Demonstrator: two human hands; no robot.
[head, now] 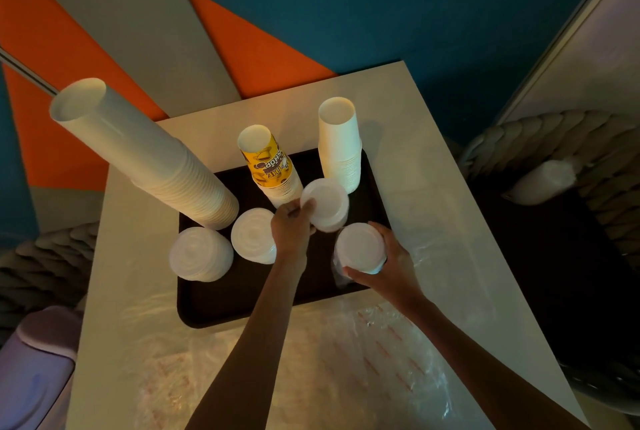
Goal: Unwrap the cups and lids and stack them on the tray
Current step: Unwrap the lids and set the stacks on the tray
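far lid stack (325, 202) is pinched at its rim by the left hand (290, 230), near lid stack (360, 246) is clasped round by the right hand (389, 268), both seen over the black tray (239, 294)

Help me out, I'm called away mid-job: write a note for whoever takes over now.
Left hand grips the rear lid stack, next to the printed cups. Right hand holds the near lid stack over the tray's right side; clear wrap seems to cling under it.
Done: tall white cups, printed cups, short white cups, left lid stack and middle lid stack stand on the tray. Loose wrappers lie on the table.
Left: set down both held stacks, strip that wrap; the wrapped-looking bundle on the chair may still need doing.
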